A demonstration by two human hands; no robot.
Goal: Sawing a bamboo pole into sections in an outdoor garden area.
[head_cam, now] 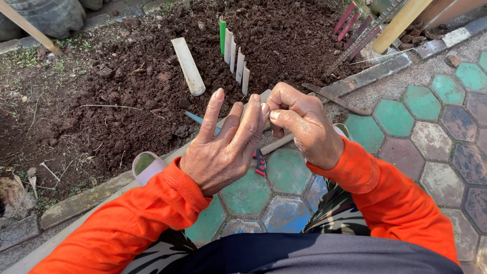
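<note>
Head view looks down on 2 bare hands in bright orange sleeves, raised over a pavement of green and brown hexagonal stones (pixel 395 117); the left hand (pixel 223 147) has its fingers spread and upright, the fingertips leaning toward the right hand (pixel 304 127), whose thumb and forefinger are pressed together in a tight pinch at the left fingertips; what the grip pinches is too small to tell, though the pose suggests something being picked from a fingertip. Below the hands, on the paving, lies a small tool with a red-and-black handle (pixel 260 162), and a pale wooden handle (pixel 278 144) slants out beneath the right hand, both close by, probably set down to free the fingers. Beyond the stone kerb (pixel 368 76) lies a bed of dark crumbly soil (pixel 142 86); a row of short pale slats with 1 green slat (pixel 233 53) stands pushed upright into it, like a little edging; 1 flat pale slat (pixel 188 66) lies loose beside the row; several dark red slats (pixel 350 23) lean at the far right. No packages, labels or signs show.
</note>
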